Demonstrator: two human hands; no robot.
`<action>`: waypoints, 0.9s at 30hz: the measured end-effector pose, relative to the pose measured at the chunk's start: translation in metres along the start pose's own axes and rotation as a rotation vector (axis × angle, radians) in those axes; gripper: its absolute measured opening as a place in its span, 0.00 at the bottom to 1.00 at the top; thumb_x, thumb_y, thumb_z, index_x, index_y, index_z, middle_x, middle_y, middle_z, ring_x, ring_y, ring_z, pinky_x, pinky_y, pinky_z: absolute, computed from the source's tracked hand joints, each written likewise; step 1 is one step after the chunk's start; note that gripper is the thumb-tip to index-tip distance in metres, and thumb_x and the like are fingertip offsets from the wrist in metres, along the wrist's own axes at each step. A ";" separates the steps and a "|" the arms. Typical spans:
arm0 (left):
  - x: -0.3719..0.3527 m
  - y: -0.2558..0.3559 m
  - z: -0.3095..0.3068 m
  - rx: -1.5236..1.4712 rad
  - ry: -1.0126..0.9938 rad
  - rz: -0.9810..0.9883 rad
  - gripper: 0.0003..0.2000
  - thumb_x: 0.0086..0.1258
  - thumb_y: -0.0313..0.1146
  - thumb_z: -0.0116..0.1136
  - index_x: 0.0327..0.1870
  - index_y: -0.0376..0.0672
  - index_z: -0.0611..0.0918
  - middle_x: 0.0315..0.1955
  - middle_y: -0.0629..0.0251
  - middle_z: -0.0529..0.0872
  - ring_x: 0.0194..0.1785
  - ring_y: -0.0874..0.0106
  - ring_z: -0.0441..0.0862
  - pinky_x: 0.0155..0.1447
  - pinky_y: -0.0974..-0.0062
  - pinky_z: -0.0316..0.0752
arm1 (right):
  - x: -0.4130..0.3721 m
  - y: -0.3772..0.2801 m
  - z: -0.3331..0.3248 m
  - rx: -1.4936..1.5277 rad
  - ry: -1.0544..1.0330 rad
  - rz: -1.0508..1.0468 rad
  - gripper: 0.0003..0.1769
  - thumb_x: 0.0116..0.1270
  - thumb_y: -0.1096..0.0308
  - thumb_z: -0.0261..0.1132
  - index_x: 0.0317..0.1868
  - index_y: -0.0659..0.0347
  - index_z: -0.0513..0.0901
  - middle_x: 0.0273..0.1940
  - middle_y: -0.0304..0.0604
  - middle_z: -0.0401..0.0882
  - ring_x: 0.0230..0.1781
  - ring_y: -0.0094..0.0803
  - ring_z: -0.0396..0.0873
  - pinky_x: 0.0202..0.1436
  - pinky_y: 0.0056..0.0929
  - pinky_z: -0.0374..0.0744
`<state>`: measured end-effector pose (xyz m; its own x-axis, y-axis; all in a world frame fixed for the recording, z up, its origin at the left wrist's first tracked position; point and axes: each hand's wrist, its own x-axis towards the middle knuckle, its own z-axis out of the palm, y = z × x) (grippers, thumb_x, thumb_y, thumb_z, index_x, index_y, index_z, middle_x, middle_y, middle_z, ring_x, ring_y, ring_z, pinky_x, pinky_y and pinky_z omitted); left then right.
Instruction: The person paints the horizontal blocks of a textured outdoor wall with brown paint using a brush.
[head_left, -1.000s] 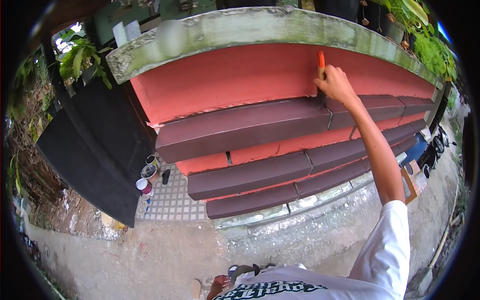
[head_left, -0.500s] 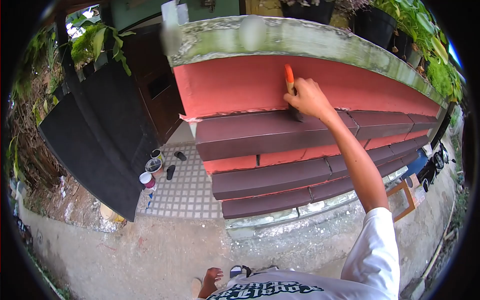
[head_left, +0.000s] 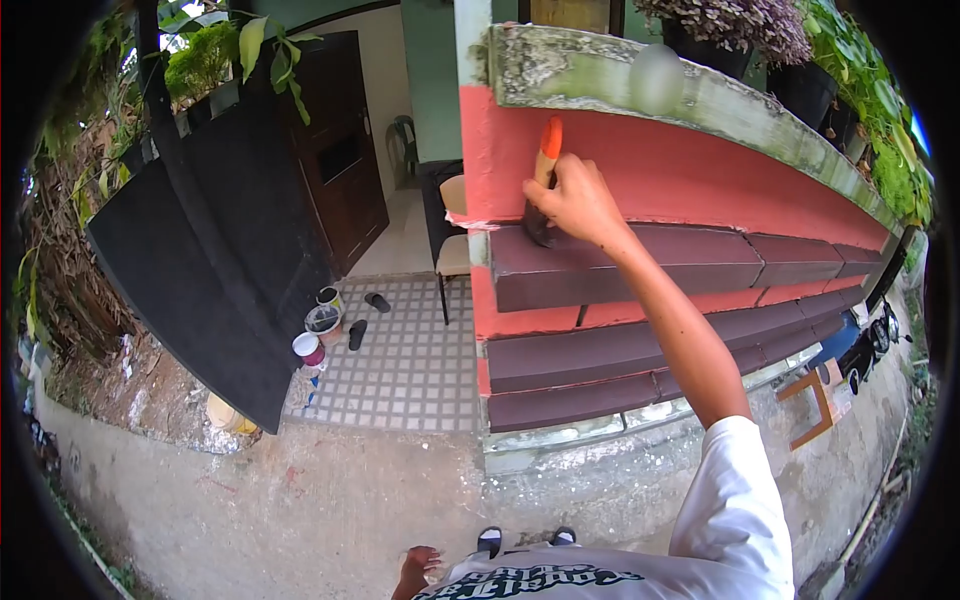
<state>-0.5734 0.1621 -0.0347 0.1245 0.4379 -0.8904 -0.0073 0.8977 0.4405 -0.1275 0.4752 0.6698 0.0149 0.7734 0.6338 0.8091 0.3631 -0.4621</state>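
Note:
My right hand (head_left: pixel 578 200) is closed around a paintbrush (head_left: pixel 549 150) with a wooden, orange-tipped handle. The brush's dark bristles point down onto the top of the upper dark brown ledge (head_left: pixel 640 262), near its left end. Behind the brush rises the coral-red wall (head_left: pixel 680 165), which meets the ledge along a line with some uneven paint. Low at my side hangs my left hand (head_left: pixel 424 560), its fingers loosely apart and nothing visible in it.
Paint cans (head_left: pixel 309 348) and dark sandals (head_left: pixel 357 334) stand on the tiled porch (head_left: pixel 400 370) beside a black panel (head_left: pixel 200 270). Potted plants (head_left: pixel 810 90) line the mossy wall top. A wooden frame (head_left: pixel 808 410) and a motorcycle (head_left: pixel 880 340) are at the right.
My right hand and the paintbrush have moved left along the ledge toward its end. The view has shifted left, showing more of the doorway and a chair. My left hand stays low.

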 end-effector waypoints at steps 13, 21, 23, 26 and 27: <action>-0.017 0.030 -0.038 0.021 0.001 0.035 0.16 0.78 0.40 0.49 0.60 0.44 0.78 0.54 0.61 0.87 0.52 0.62 0.87 0.51 0.64 0.80 | -0.016 -0.028 0.013 0.279 -0.009 0.120 0.14 0.62 0.66 0.65 0.27 0.71 0.81 0.25 0.47 0.86 0.26 0.32 0.88 0.31 0.33 0.86; -0.022 0.022 -0.044 -0.024 -0.102 0.162 0.16 0.77 0.39 0.51 0.60 0.41 0.77 0.54 0.58 0.87 0.52 0.63 0.87 0.50 0.68 0.79 | -0.023 -0.034 0.004 0.168 0.045 0.080 0.13 0.61 0.66 0.64 0.27 0.71 0.83 0.24 0.50 0.86 0.25 0.35 0.88 0.31 0.34 0.86; -0.017 0.023 -0.043 -0.076 -0.076 0.097 0.16 0.77 0.38 0.51 0.60 0.41 0.77 0.54 0.58 0.87 0.52 0.63 0.87 0.51 0.69 0.79 | -0.024 -0.027 -0.008 0.062 0.046 0.084 0.14 0.60 0.66 0.64 0.26 0.72 0.83 0.23 0.50 0.85 0.24 0.37 0.88 0.30 0.35 0.85; -0.005 0.028 -0.041 -0.043 -0.025 0.016 0.16 0.77 0.38 0.51 0.60 0.41 0.77 0.53 0.57 0.86 0.54 0.63 0.86 0.52 0.69 0.79 | -0.025 -0.023 -0.014 0.211 0.077 0.153 0.13 0.63 0.66 0.66 0.26 0.68 0.81 0.24 0.46 0.86 0.26 0.31 0.87 0.32 0.31 0.84; -0.002 0.029 -0.040 -0.043 -0.033 -0.005 0.16 0.77 0.38 0.51 0.60 0.41 0.77 0.53 0.57 0.86 0.54 0.63 0.86 0.52 0.69 0.79 | -0.027 -0.014 -0.002 0.353 0.110 0.126 0.13 0.64 0.66 0.67 0.26 0.67 0.80 0.25 0.45 0.86 0.27 0.29 0.86 0.33 0.29 0.84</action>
<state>-0.6131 0.1891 -0.0245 0.1573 0.4319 -0.8881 -0.0496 0.9016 0.4297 -0.1381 0.4482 0.6611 0.1796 0.7703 0.6118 0.5454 0.4396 -0.7136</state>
